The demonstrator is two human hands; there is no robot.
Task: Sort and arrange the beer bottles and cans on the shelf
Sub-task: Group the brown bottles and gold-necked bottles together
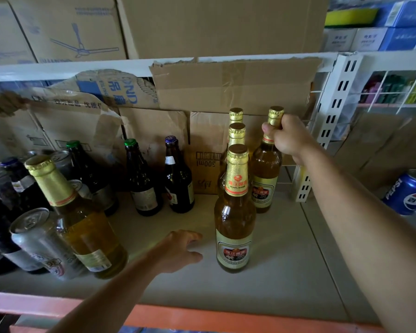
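The right hand holds a golden bottle by the neck, with its fingers curled round the gold foil just under the cap. The left hand is open, fingers spread and relaxed, low over the shelf; I cannot tell if it touches the board. The two hands are well apart. Between them stands the front bottle, golden with a red and gold label. A second bottle and a third bottle stand in a row straight behind it. The left hand is just left of the front bottle, near its base, and not touching it. The golden bottle in the right hand is upright, behind and to the right of the front bottle. Left of the front bottle and further back stand three dark bottles. Far left of it are a fifth bottle of the golden kind and some silver cans. Far right of it is a blue can.
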